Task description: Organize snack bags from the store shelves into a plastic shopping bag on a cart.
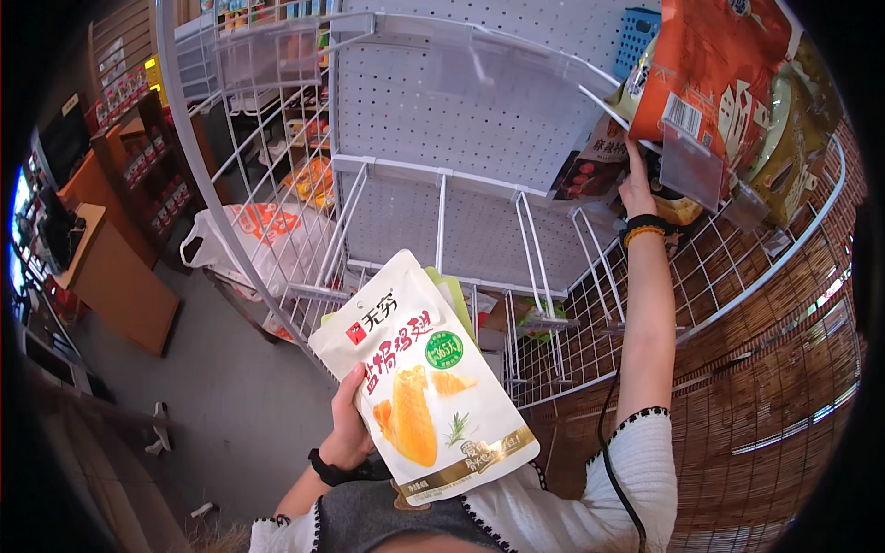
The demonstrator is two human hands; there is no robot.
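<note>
My left hand (351, 411) grips a white snack pouch (442, 387) printed with a chicken wing, held tilted in front of my chest. Behind its upper edge shows a strip of green packaging (451, 294). At the upper right, my right hand (637, 183) is stretched up to the wire rack, beside a dark snack packet (591, 166) with a brownish top. Its fingertips are partly covered by a big orange snack bag (712, 83), so whether they hold anything is unclear.
White wire shelving with a perforated back panel (477, 117) stands before me, with prongs (532, 235) jutting out. Clear label holders (691, 166) hang by my right hand. A blue basket (636, 41) is behind. White plastic bags (269, 242) lie left, near a wooden counter (117, 276).
</note>
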